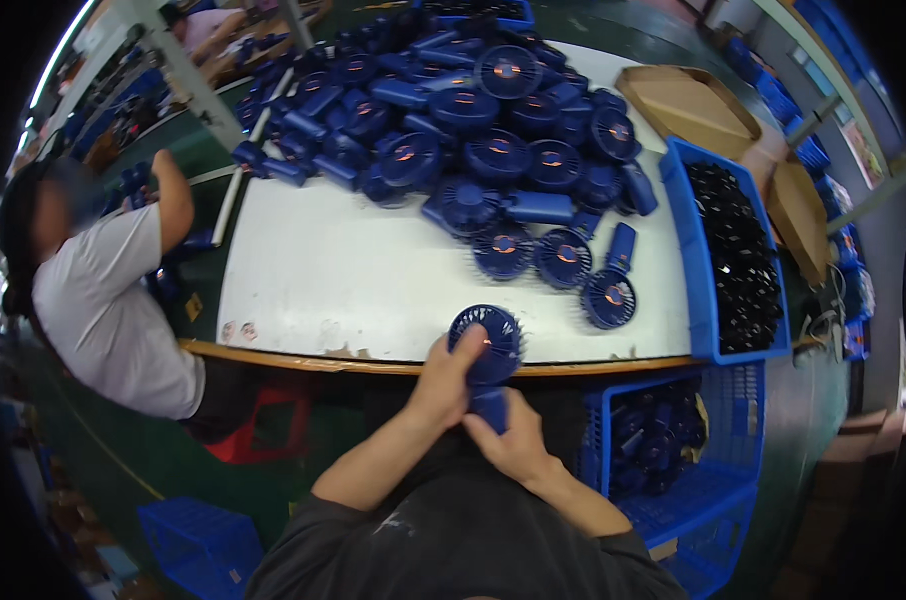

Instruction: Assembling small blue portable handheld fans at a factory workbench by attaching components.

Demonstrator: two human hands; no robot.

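Observation:
A dark blue handheld fan [492, 345] is held over the table's front edge, its round head up and its handle toward me. My left hand [445, 383] is closed on the fan's head, with the thumb lying across the grille. Around the fan's short handle, my right hand [515, 436] is closed too. Beyond them a big heap of the same blue fans [496, 155] covers the far part of the white table [373, 290]. One loose fan [609, 298] lies closest to my hands on the right.
A blue tray [679, 215] of small black parts stands on the table's right end. Beneath it, a blue crate [743, 405] holds more fans. Cardboard boxes [688, 108] lie behind the tray. At left, a person in a white shirt [113, 300] sits by a red stool [273, 425].

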